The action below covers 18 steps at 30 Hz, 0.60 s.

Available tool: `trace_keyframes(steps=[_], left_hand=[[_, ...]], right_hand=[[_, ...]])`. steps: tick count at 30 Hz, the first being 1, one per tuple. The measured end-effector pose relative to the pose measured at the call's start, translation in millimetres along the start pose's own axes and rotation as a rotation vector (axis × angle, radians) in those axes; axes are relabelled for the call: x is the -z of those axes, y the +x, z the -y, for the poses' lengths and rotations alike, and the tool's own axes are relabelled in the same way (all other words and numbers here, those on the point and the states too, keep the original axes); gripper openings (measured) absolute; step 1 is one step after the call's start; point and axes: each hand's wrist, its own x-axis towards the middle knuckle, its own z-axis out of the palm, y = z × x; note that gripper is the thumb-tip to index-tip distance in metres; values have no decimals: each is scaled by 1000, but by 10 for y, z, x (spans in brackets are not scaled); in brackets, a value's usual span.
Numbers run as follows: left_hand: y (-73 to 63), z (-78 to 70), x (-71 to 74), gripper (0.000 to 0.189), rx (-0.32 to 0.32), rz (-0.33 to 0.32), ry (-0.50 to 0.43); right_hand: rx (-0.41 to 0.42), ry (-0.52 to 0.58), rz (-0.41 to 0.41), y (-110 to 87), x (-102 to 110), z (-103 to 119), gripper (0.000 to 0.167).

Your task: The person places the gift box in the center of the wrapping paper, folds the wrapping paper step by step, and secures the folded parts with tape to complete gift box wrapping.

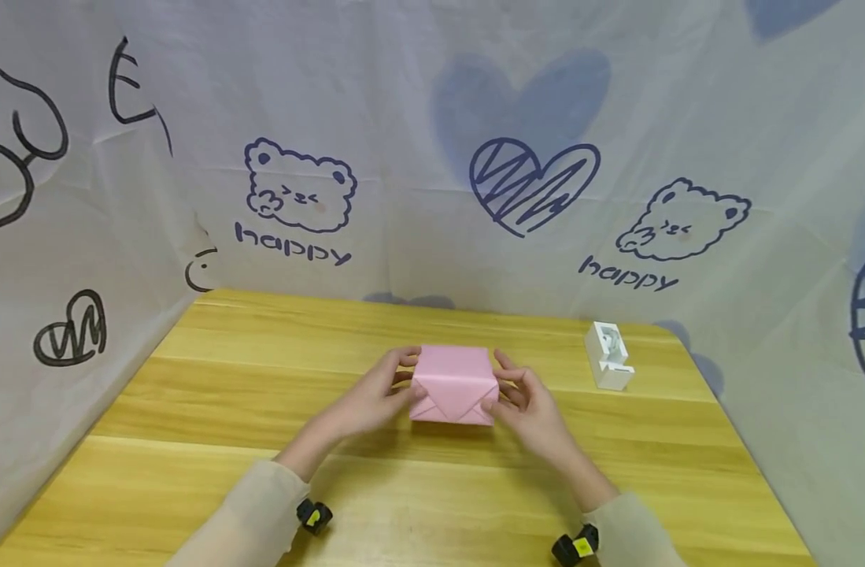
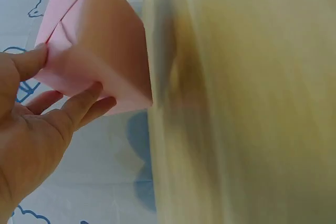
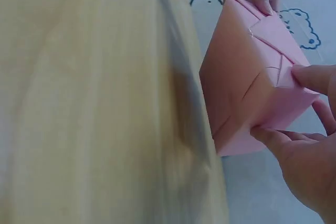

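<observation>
A box wrapped in pink paper (image 1: 455,364) is between my two hands at the middle of the table, its folded end toward me. Triangular flaps cross on that end. My left hand (image 1: 375,394) grips its left side, thumb on the folded end and fingers along the side. On the opposite side my right hand (image 1: 534,405) holds it the same way, thumb at the folded end's right part. Both wrist views show fingertips pressed on the pink box (image 2: 100,40); its underside is visible, close over the table.
A white tape dispenser (image 1: 609,370) with a roll of clear tape stands at the back right of the wooden table (image 1: 262,370). Behind and beside the table hang white cloths (image 1: 404,260) printed with bears, hearts and words.
</observation>
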Motion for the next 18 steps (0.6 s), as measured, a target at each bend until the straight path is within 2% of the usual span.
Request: trace_keyframes(steps=[3, 7, 10, 14, 18], left_hand=[[-47, 46, -18, 58, 12, 5, -19], [-126, 78, -32, 75, 42, 38, 9], [-188, 105, -52, 93, 31, 80, 142], [-264, 136, -76, 96, 36, 116, 324], [-312, 157, -92, 95, 54, 120, 353]], right_hand=[[-41, -18, 31, -41, 0, -53, 52], [-113, -50, 129, -105, 14, -107, 80], [-118, -146, 192, -171, 17, -148, 87], [-65, -283, 223, -251, 5, -186, 85], [-38, -322, 214, -279, -13, -187, 85]])
